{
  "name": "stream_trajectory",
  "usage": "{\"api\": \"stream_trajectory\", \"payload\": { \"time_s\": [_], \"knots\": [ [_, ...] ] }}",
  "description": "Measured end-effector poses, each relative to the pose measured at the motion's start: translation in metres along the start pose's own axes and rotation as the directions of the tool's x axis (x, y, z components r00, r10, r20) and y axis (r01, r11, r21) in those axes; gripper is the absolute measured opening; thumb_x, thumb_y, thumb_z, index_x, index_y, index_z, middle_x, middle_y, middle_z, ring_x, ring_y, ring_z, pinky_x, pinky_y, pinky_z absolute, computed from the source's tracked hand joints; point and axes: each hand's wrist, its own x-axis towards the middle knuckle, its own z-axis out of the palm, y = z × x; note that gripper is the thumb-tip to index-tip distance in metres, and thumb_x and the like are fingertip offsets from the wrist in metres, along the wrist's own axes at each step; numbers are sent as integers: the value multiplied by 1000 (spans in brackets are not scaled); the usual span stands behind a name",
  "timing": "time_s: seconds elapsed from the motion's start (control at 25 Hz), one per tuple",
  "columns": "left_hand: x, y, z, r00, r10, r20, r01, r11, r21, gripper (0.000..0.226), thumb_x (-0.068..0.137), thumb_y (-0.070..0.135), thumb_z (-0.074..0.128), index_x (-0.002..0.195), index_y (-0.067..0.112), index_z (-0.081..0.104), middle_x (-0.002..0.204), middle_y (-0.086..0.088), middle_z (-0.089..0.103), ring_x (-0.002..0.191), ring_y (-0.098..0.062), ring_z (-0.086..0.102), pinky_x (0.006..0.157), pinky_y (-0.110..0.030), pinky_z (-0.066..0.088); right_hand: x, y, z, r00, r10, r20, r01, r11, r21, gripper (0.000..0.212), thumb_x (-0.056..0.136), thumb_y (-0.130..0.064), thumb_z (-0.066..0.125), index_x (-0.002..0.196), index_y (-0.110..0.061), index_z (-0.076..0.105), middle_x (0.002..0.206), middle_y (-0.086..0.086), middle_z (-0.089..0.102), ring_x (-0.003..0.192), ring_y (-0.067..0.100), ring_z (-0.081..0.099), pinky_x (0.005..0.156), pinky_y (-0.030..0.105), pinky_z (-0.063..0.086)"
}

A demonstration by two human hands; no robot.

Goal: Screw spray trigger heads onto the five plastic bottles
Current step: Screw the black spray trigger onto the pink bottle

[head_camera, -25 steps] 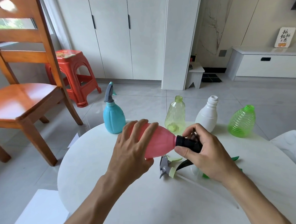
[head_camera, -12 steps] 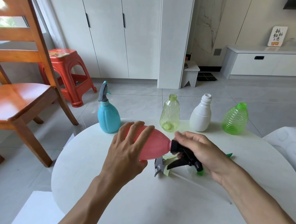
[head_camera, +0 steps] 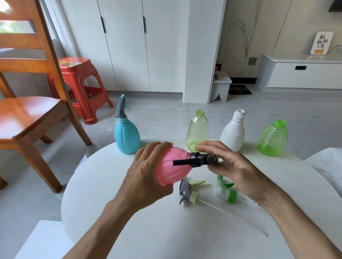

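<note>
My left hand (head_camera: 147,177) grips a pink bottle (head_camera: 172,167), held sideways above the white round table (head_camera: 131,221). My right hand (head_camera: 230,167) is closed on the black trigger head (head_camera: 200,160) sitting on the pink bottle's neck, its lever pointing left over the bottle. At the table's far edge stand a blue bottle (head_camera: 127,137) with a grey trigger head fitted, a yellow-green bottle (head_camera: 197,130), a white bottle (head_camera: 233,132) and a ribbed green bottle (head_camera: 272,139), the last three uncapped. Two loose trigger heads lie below the hands: a grey and pale-green one (head_camera: 187,192) and a clear and green one (head_camera: 227,193).
A wooden chair (head_camera: 22,110) stands at the left with a red plastic stool (head_camera: 77,85) behind it. White cabinets line the back wall. A white cushioned seat (head_camera: 337,171) touches the table's right side. Thin dip tubes run right from the loose trigger heads.
The black trigger head has turned on the pink bottle's neck: its lever pointed down and right, and it points left over the bottle. My right hand shifted its grip around the head.
</note>
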Motion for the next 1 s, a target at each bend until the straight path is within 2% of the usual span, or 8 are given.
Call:
{"api": "stream_trajectory", "payload": {
  "time_s": [0.12,0.36,0.44,0.56,0.68,0.8,0.88,1.0],
  "knots": [
    [0,-2,-4,1000,14,-27,-13,999,36,95,55,27,87,140,23,43,133,4,51,112,-21,48,87,-38,53,-2,-1,9,997,29,-70,-35,995,-89,29,94,-39,50,105,-25,74,98,-7,77,88,7,62,75,9,42],
    [-1,4,-3,999,12,-46,-1,977,212,96,53,20,87,139,21,45,133,-2,52,114,-28,47,76,-41,53,-3,-8,30,931,346,-116,-363,905,-220,89,85,-78,21,66,-10,75,65,6,76,57,15,66,64,31,45],
    [0,2,-4,999,-15,-32,21,976,218,97,53,20,88,139,22,45,133,-2,52,114,-29,47,75,-42,55,-5,-13,22,909,200,-366,-359,823,-441,93,76,-90,16,60,-16,68,54,-9,70,49,12,61,58,32,47],
    [1,-1,-4,999,-42,-32,47,976,210,96,53,19,88,139,21,46,133,-2,52,114,-29,47,74,-43,56,-9,-21,-2,892,-292,-344,-50,693,-719,34,82,-69,51,87,-37,62,86,-24,64,80,3,57,74,30,48],
    [2,-1,-1,1000,-13,-17,16,977,213,95,53,19,86,139,23,45,133,-1,52,114,-28,47,77,-42,54,-7,-11,-4,980,-151,-129,30,753,-657,36,84,-33,71,118,-35,60,103,-9,73,91,19,65,84,38,51],
    [1,0,1,999,39,-6,-37,973,226,95,53,19,85,139,23,45,134,-1,52,114,-28,47,81,-41,54,-2,-1,7,960,75,-269,-146,956,-255,21,95,-25,63,116,-29,61,73,14,75,56,27,63,59,38,52],
    [1,0,3,999,37,-3,-36,975,219,95,53,21,84,139,24,44,134,0,51,114,-27,47,81,-41,54,-1,-2,2,925,246,-288,-261,965,-12,19,101,-26,53,116,-22,63,79,13,77,58,22,68,54,34,49],
    [1,-3,3,1000,5,-1,-5,985,175,96,53,23,85,139,26,43,133,4,50,112,-25,47,78,-41,56,-7,-6,-10,990,-1,-139,-55,917,-395,61,91,3,54,132,-43,55,130,-24,62,108,-6,61,86,16,48]
  ]
}}
